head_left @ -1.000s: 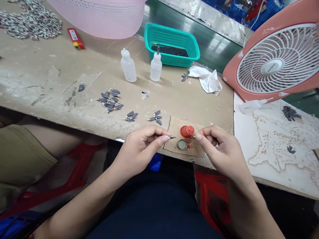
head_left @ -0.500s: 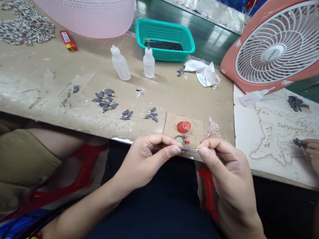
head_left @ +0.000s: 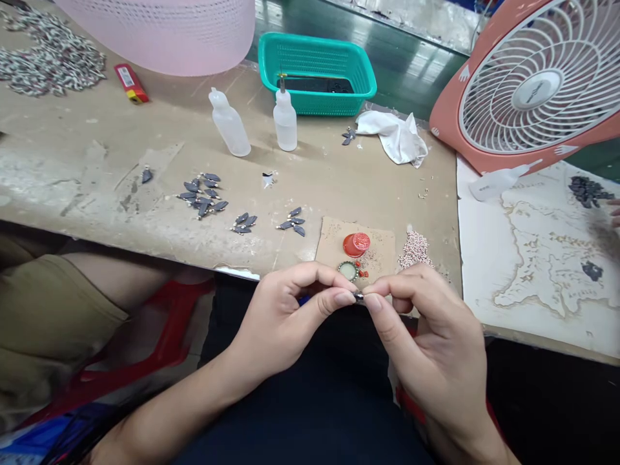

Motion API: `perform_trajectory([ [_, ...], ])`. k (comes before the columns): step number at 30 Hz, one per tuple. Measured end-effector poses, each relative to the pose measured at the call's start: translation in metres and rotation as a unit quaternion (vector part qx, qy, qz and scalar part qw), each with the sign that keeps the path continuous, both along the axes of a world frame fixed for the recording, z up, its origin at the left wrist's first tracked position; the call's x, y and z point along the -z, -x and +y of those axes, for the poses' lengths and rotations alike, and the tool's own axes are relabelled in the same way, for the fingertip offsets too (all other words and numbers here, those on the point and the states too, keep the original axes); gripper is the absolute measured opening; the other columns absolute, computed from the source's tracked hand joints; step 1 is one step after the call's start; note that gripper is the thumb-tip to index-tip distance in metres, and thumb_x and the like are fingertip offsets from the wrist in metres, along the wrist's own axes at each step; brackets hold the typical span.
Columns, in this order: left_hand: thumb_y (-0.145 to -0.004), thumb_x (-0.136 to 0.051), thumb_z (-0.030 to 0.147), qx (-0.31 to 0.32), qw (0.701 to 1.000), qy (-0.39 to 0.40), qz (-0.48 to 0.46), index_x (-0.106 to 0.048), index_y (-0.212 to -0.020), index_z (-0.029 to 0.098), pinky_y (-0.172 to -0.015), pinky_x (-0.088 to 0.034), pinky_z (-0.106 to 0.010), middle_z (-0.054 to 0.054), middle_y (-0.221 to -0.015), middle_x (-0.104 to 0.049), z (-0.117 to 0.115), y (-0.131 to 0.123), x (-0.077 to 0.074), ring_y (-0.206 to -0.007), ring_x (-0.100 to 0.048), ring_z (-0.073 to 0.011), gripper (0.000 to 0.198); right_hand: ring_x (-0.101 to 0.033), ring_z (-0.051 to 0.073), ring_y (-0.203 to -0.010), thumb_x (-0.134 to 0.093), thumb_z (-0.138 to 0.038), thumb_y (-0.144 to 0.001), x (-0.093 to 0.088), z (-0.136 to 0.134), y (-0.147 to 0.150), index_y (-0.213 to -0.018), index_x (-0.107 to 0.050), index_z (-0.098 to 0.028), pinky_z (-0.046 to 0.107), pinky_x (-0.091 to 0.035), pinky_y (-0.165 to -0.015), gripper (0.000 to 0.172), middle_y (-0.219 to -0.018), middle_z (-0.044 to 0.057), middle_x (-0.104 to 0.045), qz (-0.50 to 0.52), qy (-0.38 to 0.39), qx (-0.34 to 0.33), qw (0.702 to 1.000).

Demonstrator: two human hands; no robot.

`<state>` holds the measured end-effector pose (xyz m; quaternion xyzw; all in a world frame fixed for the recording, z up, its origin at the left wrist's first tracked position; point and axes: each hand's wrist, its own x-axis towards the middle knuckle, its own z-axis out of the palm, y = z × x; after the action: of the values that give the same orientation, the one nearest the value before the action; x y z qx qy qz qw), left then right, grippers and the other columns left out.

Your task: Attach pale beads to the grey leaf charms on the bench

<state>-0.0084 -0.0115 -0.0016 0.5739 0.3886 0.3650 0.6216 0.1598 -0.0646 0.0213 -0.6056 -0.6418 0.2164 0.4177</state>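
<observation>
My left hand [head_left: 285,316] pinches a small dark grey leaf-shaped piece [head_left: 358,296] between thumb and forefinger, just over the table's front edge. From the other side, the thumb and forefinger of my right hand [head_left: 429,336] close at the tip of that piece; the small pale bead seen in them earlier is mostly hidden. Right behind my fingertips lie a bottle cap [head_left: 348,271] and a few red bits [head_left: 361,274]. A red cup-like piece [head_left: 356,244] rests on a cardboard square [head_left: 332,236]. To its right is a heap of tiny pinkish beads [head_left: 414,250].
Several dark leaf-shaped pieces [head_left: 202,196] lie in groups to the left. Two squeeze bottles [head_left: 285,126] stand before a green basket [head_left: 317,106]. A white cloth [head_left: 394,137] and pink fan [head_left: 537,90] are at right. Another person's fingers [head_left: 614,212] show at the right edge.
My right hand has moved left, bringing its fingertips against the dark piece in my left hand. The other person's hand has drawn back, leaving a dark clump on the white sheet.
</observation>
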Motion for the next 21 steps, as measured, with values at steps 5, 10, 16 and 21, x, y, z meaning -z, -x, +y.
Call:
perform_trajectory([
  [5,-0.088,-0.072,0.019,-0.012,1.0,-0.017,0.008,-0.073,-0.085,0.023,-0.073,-0.052,-0.016,0.006,-0.082,-0.075,-0.0011,0.0001,0.0007,-0.077,-0.069,-0.0084,0.005,-0.05,0.008,-0.07,-0.065,-0.015,-0.088,-0.0011,0.0003,-0.0007,-0.086,-0.066,-0.022,0.025,-0.041,-0.062,0.008,-0.076,-0.006,-0.058,-0.024,0.002,-0.001,1.0],
  [10,-0.088,-0.072,0.019,-0.019,0.999,-0.024,0.011,-0.073,-0.086,0.023,-0.073,-0.053,-0.016,0.006,-0.082,-0.075,-0.0019,-0.0001,0.002,-0.076,-0.069,-0.0084,0.005,-0.05,0.008,-0.07,-0.065,-0.015,-0.088,0.0005,0.0001,0.0002,-0.086,-0.066,-0.022,0.025,-0.04,-0.062,0.008,-0.077,-0.006,-0.06,-0.029,0.002,-0.001,1.0],
  [16,-0.088,-0.072,0.019,-0.024,1.0,-0.016,0.005,-0.073,-0.085,0.022,-0.071,-0.054,-0.016,0.004,-0.081,-0.075,-0.0032,-0.0008,0.0013,-0.075,-0.069,-0.0091,0.005,-0.047,0.01,-0.068,-0.065,-0.017,-0.089,0.0024,0.0007,0.0016,-0.087,-0.067,-0.023,0.027,-0.038,-0.06,0.006,-0.072,-0.005,-0.055,-0.024,0.005,0.004,1.0],
  [21,-0.088,-0.072,0.02,-0.027,0.999,-0.018,0.008,-0.073,-0.083,0.021,-0.069,-0.055,-0.018,0.003,-0.08,-0.075,-0.0041,-0.0011,-0.0008,-0.073,-0.069,-0.0102,0.005,-0.048,0.01,-0.067,-0.065,-0.018,-0.089,0.0035,0.0005,0.0023,-0.086,-0.067,-0.023,0.027,-0.038,-0.06,0.006,-0.073,-0.005,-0.057,-0.021,0.002,0.002,1.0],
])
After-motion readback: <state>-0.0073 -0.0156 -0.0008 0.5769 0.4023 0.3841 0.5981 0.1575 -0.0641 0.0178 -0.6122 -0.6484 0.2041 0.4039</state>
